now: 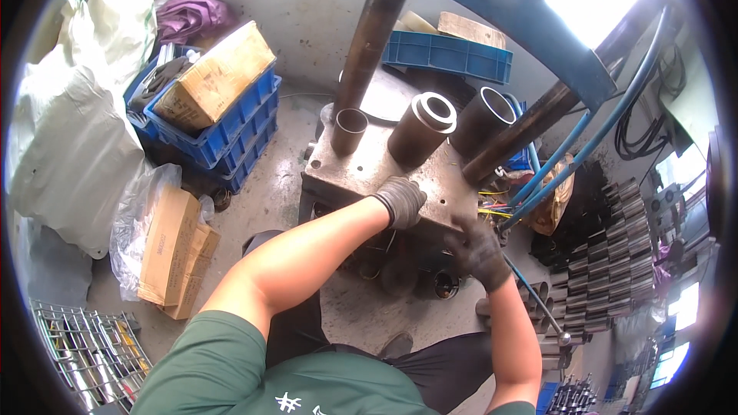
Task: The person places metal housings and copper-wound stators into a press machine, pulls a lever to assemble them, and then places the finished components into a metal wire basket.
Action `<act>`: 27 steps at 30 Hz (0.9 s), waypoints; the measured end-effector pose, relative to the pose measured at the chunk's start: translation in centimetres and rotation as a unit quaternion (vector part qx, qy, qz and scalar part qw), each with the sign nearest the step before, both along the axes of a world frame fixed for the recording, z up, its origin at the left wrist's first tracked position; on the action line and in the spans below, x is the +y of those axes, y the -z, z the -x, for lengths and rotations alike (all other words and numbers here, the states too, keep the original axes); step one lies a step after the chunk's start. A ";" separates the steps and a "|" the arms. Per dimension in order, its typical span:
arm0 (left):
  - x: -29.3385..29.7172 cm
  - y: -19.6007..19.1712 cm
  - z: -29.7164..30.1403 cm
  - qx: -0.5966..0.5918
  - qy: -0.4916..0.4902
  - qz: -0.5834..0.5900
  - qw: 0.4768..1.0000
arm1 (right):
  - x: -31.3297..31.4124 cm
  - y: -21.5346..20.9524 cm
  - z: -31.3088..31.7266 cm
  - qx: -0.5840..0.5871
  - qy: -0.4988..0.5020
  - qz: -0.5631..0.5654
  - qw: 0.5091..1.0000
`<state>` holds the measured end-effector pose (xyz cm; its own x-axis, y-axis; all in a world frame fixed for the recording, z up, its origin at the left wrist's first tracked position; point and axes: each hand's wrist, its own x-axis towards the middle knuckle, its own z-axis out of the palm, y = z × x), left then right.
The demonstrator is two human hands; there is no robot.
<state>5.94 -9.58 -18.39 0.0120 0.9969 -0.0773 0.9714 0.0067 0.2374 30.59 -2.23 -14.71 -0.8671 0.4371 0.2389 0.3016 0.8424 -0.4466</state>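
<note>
My left hand, in a grey glove, rests at the near edge of the metal press table. Its fingers are curled closed, and whatever may be in them is hidden. Off the table's near right corner is my right hand, in a dark glove and blurred by motion. Its fingers look apart, with nothing visible in them. Beyond my left hand a dark steel cylinder topped by a pale ring stands on the table. A shorter tube is to its left, and a wide dark tube to its right.
The blue press frame and its steel columns rise around the table. Blue hoses and a ball-ended lever are on the right, near stacked metal tubes. Blue crates and cardboard boxes stand left.
</note>
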 end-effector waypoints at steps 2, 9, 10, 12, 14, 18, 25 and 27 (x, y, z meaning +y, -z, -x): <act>-0.5 -0.7 1.5 -0.051 0.015 -0.001 0.999 | -0.1 -3.8 6.7 0.096 -0.041 -0.188 0.977; 0.5 -0.8 6.4 -0.067 -0.114 0.003 0.991 | 7.0 -5.2 22.1 -0.027 0.058 -0.252 0.966; 0.6 -1.0 6.7 -0.068 -0.111 0.003 0.991 | 7.7 -5.0 23.4 -0.107 0.083 -0.241 0.961; 0.3 -1.0 7.6 -0.118 -0.143 -0.035 0.982 | 7.5 -5.9 25.5 -0.148 0.114 -0.219 0.958; 0.0 0.4 8.5 -0.131 -0.157 -0.056 0.977 | 6.2 -6.9 26.4 -0.201 0.132 -0.195 0.951; 0.3 1.1 9.2 -0.182 -0.194 -0.091 0.960 | 5.5 -5.7 24.8 -0.175 0.105 -0.208 0.957; 1.2 2.3 9.8 -0.355 -0.260 -0.215 0.872 | 2.7 -3.6 18.9 -0.096 0.030 -0.243 0.965; 1.3 2.8 9.8 -0.351 -0.260 -0.222 0.872 | 2.6 -2.1 17.2 -0.034 0.014 -0.249 0.968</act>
<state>-3.84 -8.31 -21.15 -0.5614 0.8115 0.1624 0.4783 0.1580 0.8639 13.40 0.32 -12.58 -0.8779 0.3063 0.3680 0.3421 0.9390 0.0344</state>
